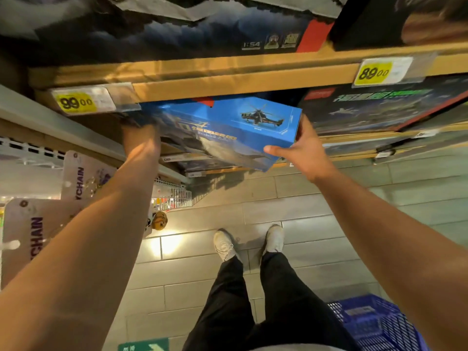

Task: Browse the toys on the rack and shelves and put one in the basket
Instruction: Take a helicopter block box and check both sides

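Note:
A blue toy box (228, 130) with a helicopter picture sits tilted at the front of a wooden shelf (202, 72), partly under the shelf board. My left hand (141, 143) grips its left end. My right hand (301, 150) grips its right end, thumb on the front lower corner. A blue plastic basket (379, 323) stands on the floor at the lower right, beside my right leg.
Dark toy boxes (379, 107) fill the shelves above and to the right, with yellow price tags (76, 102) reading 99 and 89. A rack of keychain cards (83, 178) hangs at the left, close to my left arm. Grey tiled floor (329, 211) lies below.

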